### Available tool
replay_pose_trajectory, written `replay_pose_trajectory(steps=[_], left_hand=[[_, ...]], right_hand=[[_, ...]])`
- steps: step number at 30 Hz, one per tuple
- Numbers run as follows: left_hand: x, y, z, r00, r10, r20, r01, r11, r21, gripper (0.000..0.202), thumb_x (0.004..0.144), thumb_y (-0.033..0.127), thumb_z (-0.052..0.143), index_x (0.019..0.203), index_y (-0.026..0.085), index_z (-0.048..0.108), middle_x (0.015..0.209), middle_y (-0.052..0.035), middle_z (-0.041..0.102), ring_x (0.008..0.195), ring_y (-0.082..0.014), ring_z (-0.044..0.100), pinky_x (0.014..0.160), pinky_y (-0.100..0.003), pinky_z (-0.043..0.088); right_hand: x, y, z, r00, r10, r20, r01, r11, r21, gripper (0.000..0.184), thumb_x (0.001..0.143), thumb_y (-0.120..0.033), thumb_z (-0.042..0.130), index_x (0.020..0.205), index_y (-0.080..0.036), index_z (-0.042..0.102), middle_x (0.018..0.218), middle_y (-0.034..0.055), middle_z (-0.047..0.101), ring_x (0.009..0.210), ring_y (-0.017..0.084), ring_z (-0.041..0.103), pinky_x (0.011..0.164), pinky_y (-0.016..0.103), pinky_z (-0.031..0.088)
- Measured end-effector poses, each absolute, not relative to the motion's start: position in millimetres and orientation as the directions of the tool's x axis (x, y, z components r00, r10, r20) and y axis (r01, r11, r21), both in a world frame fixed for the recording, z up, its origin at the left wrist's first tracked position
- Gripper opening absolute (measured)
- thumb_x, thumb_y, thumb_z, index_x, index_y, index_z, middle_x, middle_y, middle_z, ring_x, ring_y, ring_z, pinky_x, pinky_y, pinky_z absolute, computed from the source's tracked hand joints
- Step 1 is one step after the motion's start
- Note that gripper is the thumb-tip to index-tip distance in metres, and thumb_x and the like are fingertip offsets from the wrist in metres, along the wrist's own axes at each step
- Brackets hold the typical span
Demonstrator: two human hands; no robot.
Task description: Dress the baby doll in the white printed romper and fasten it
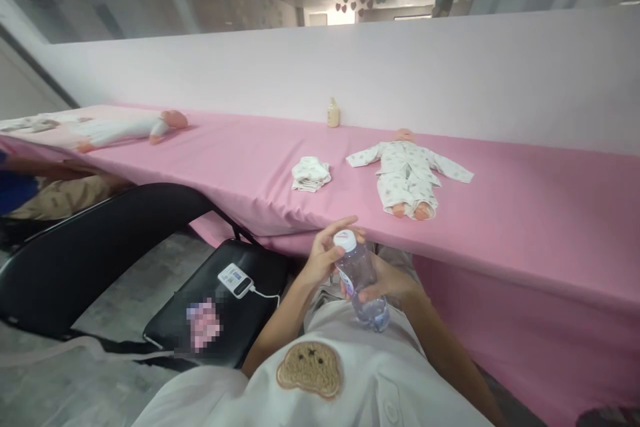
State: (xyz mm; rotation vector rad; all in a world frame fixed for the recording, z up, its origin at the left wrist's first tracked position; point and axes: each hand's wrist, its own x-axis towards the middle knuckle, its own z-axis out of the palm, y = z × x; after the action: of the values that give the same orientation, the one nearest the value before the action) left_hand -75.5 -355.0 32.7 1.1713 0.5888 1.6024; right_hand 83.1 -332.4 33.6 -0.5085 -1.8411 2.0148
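Observation:
A clear plastic water bottle (364,273) with a white cap (345,240) is tilted over my lap, its cap end toward the table. The fingers of my left hand (323,257) are closed around the cap end, thumb against the cap's side. My right hand (387,283) wraps round the bottle's body from the right. Beyond my hands, on the pink-covered table (240,153), a doll (407,173) lies on its back in a white patterned top and trousers. Left of it sits a folded stack of white patterned cloth (311,174).
A cream-coloured bottle (333,113) stands by the white wall. Another doll (133,128) lies at the table's far left, near a seated person's arm (40,167). Beside me, a black folding chair (200,273) holds a white device (236,280) with a cable and a blurred pink item.

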Motion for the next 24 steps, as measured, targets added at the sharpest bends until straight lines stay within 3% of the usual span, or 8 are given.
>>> replay_pose_trajectory(steps=[2,4,6,8,12,15,20,24], left_hand=[[-82.1,-352.7,33.1,0.018,0.924,0.381,-0.393,-0.344,0.853,0.061,0.064,0.05,0.075,0.113,0.016,0.063,0.085,-0.0089,0.07,0.085,-0.023,0.065,0.076,-0.032,0.05],[-96.3,-349.9,35.5,-0.001,0.929,0.37,-0.253,-0.358,0.899,0.06,0.064,0.043,0.077,0.116,0.017,0.061,0.088,-0.008,0.07,0.084,-0.0213,0.065,0.074,-0.03,0.05],[-119.7,-346.5,38.3,-0.1,0.922,0.375,-0.002,-0.377,0.926,0.061,0.064,0.036,0.078,0.118,0.018,0.058,0.09,-0.007,0.069,0.085,-0.0206,0.065,0.076,-0.029,0.05],[-151.6,-342.5,38.8,-0.269,0.874,0.403,0.321,-0.313,0.894,0.057,0.064,0.034,0.078,0.116,0.019,0.059,0.092,-0.0065,0.069,0.09,-0.0215,0.065,0.081,-0.031,0.049],[-231.9,-330.1,26.7,-0.552,0.732,0.399,0.719,0.176,0.673,0.048,0.068,0.036,0.073,0.112,0.024,0.061,0.096,-0.0055,0.07,0.103,-0.0257,0.06,0.093,-0.037,0.042],[-291.4,-317.7,9.7,-0.719,0.646,0.257,0.65,0.493,0.579,0.046,0.069,0.035,0.072,0.112,0.023,0.062,0.103,-0.0059,0.069,0.105,-0.0261,0.058,0.092,-0.035,0.041],[-363.1,-307.4,-18.7,-0.847,0.505,0.165,0.5,0.656,0.565,0.036,0.076,0.025,0.065,0.111,0.014,0.061,0.112,-0.0134,0.064,0.107,-0.0255,0.056,0.088,-0.033,0.041],[-390.7,-315.8,-44.7,-0.905,0.413,0.101,0.398,0.738,0.545,0.031,0.087,0.03,0.055,0.112,0.012,0.057,0.112,-0.0105,0.06,0.101,-0.021,0.057,0.088,-0.039,0.045]], right_hand=[[73.3,-330.1,22.4,-0.856,0.517,0.001,-0.029,-0.045,-0.999,0.063,0.062,-0.042,0.077,0.116,-0.022,0.052,0.101,0.0062,0.065,0.094,0.023,0.063,0.084,0.038,0.05],[66.0,-327.1,4.2,-0.715,0.696,0.066,0.055,0.15,-0.987,0.066,0.066,-0.041,0.073,0.123,-0.024,0.046,0.121,0.0087,0.057,0.111,0.025,0.055,0.097,0.043,0.043],[64.6,-323.3,-21.2,-0.514,0.834,0.2,0.246,0.367,-0.897,0.066,0.066,-0.042,0.071,0.123,-0.022,0.045,0.129,0.011,0.051,0.121,0.028,0.048,0.104,0.049,0.035],[70.2,-320.4,-50.6,-0.424,0.859,0.288,0.397,0.462,-0.793,0.056,0.068,-0.043,0.066,0.117,-0.02,0.051,0.126,0.0121,0.053,0.122,0.029,0.046,0.105,0.051,0.032],[95.4,-323.5,-96.8,-0.417,0.909,0.015,0.495,0.241,-0.834,0.039,0.066,-0.048,0.058,0.094,-0.02,0.061,0.102,0.0116,0.066,0.102,0.031,0.061,0.095,0.049,0.044],[116.3,-330.3,-105.7,-0.405,0.889,-0.212,0.523,0.035,-0.852,0.025,0.071,-0.049,0.051,0.079,-0.027,0.062,0.091,0.0116,0.069,0.092,0.031,0.065,0.089,0.044,0.048],[142.3,-334.4,-109.7,-0.305,0.919,-0.25,0.61,-0.013,-0.792,0.024,0.072,-0.055,0.049,0.073,-0.035,0.061,0.091,0.0099,0.069,0.098,0.032,0.064,0.092,0.044,0.044],[154.8,-335.3,-118.5,-0.297,0.914,-0.277,0.619,-0.037,-0.785,0.025,0.066,-0.058,0.052,0.072,-0.036,0.062,0.092,0.0103,0.068,0.099,0.032,0.063,0.092,0.044,0.043]])
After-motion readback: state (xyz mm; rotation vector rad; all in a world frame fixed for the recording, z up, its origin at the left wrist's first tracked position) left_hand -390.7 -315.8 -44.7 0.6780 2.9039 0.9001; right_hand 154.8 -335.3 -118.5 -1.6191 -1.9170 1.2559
